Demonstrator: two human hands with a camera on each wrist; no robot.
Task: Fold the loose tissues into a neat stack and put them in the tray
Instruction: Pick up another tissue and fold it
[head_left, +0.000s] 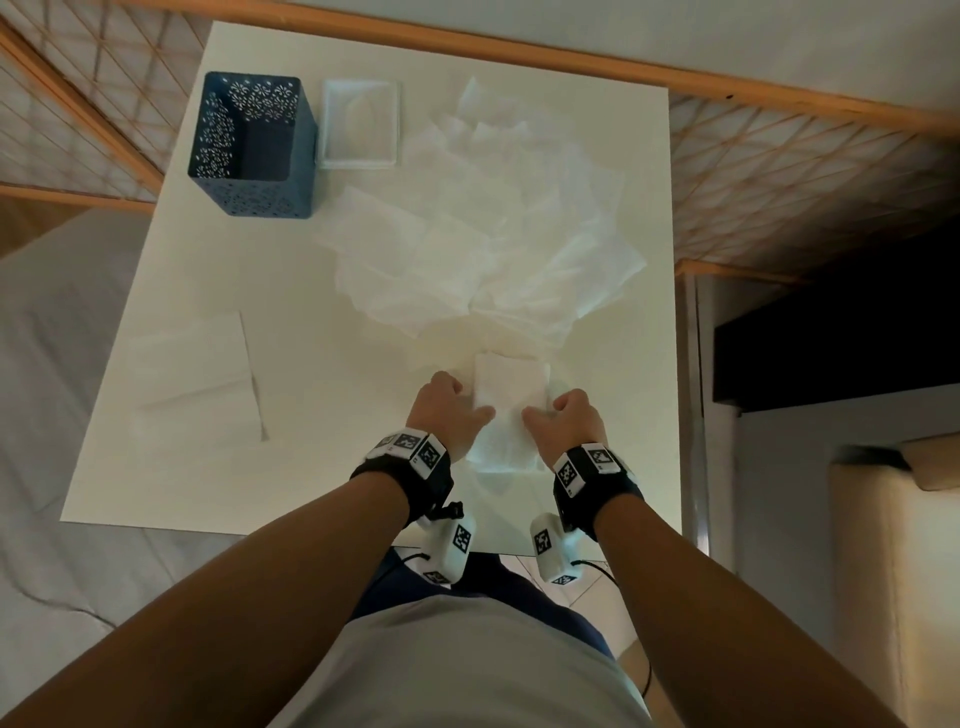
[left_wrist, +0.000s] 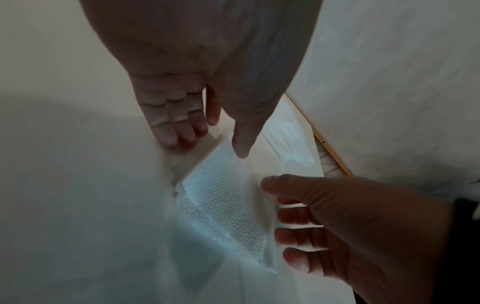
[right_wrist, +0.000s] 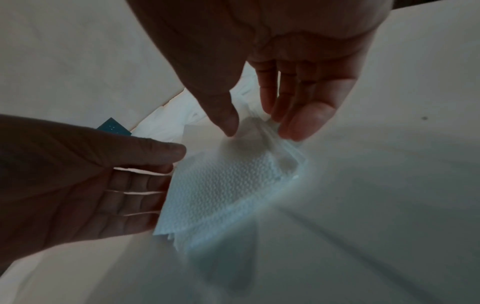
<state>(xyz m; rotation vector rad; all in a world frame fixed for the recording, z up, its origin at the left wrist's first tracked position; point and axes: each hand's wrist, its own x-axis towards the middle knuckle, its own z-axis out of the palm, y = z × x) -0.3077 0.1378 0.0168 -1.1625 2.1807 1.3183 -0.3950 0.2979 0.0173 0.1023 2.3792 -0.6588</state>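
A white embossed tissue (head_left: 511, 384) is held just above the white table (head_left: 291, 467) near its front edge, partly folded. My left hand (head_left: 470, 400) pinches its left edge, thumb on top and fingers underneath. At the tissue's right edge my right hand (head_left: 543, 408) pinches a corner between thumb and fingertips. The right wrist view shows that pinch (right_wrist: 262, 131) on the tissue (right_wrist: 226, 185). The left wrist view shows my left hand (left_wrist: 210, 148) at the far edge of the tissue (left_wrist: 221, 195). A clear tray (head_left: 358, 162) stands at the back.
A pile of several loose tissues (head_left: 467, 249) covers the middle and back right of the table. A dark blue perforated basket (head_left: 249, 150) stands at the back left beside the tray. Flat folded tissue (head_left: 192, 374) lies at the front left. Wooden lattice rails run behind the table.
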